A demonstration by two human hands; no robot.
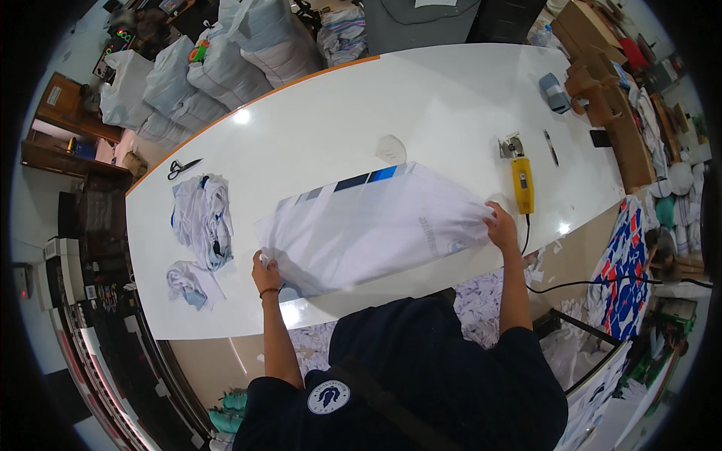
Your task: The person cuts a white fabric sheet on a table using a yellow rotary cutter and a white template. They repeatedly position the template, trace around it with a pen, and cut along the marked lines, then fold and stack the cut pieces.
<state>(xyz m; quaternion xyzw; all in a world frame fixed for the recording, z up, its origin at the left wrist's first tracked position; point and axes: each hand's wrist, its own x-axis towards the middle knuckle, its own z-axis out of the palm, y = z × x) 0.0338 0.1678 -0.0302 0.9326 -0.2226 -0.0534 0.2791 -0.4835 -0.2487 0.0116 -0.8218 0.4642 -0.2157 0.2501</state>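
A white piece of fabric (361, 233) with a grey, black and blue band along its far edge is stretched between my hands over the white table. My left hand (265, 274) is closed on its near left corner. At the right end, my right hand (499, 227) pinches the cloth's edge. Faint print shows through the fabric near the right end. Just beyond the cloth lies a pale rounded template (390, 149). To the right of my right hand, a yellow electric cloth cutter (522, 177) rests on the table with its cord trailing off the near edge.
Crumpled white garment pieces (203, 218) lie at the left, below black scissors (183, 168). A pen (551, 148), a dark phone-like slab (600, 138) and a grey-blue roll (554, 93) are at the right. Large filled sacks (218, 71) stand past the orange-edged table (316, 113). Fabric scraps (477, 301) cover the floor.
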